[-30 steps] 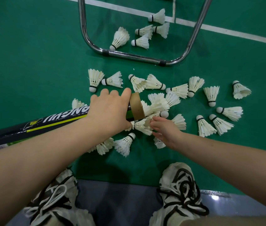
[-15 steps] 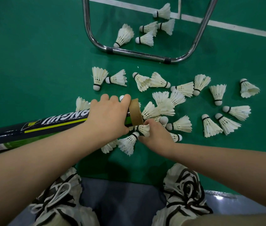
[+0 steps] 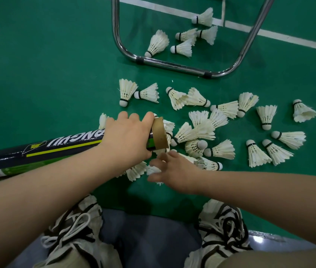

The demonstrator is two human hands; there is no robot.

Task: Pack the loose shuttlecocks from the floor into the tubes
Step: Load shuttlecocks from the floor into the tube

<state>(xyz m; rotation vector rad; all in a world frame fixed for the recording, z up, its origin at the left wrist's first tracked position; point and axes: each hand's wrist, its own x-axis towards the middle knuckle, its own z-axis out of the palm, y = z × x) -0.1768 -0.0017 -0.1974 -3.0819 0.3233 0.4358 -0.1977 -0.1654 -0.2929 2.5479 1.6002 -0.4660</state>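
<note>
Down and left goes the right hand, now pinching a shuttlecock just under the open end of the tube, mid-frame, which the left hand grips, lying sideways, mouth pointing right.

The tube has a glossy printed skin and a raw brown cardboard mouth; the shuttlecocks are white feather; the frame is polished metal; the floor is matt green

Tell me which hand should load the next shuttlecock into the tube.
Right. The left hand grips the tube near its open mouth, so it is occupied. The right hand is free of the tube and reaches a shuttlecock just below that mouth.
</note>
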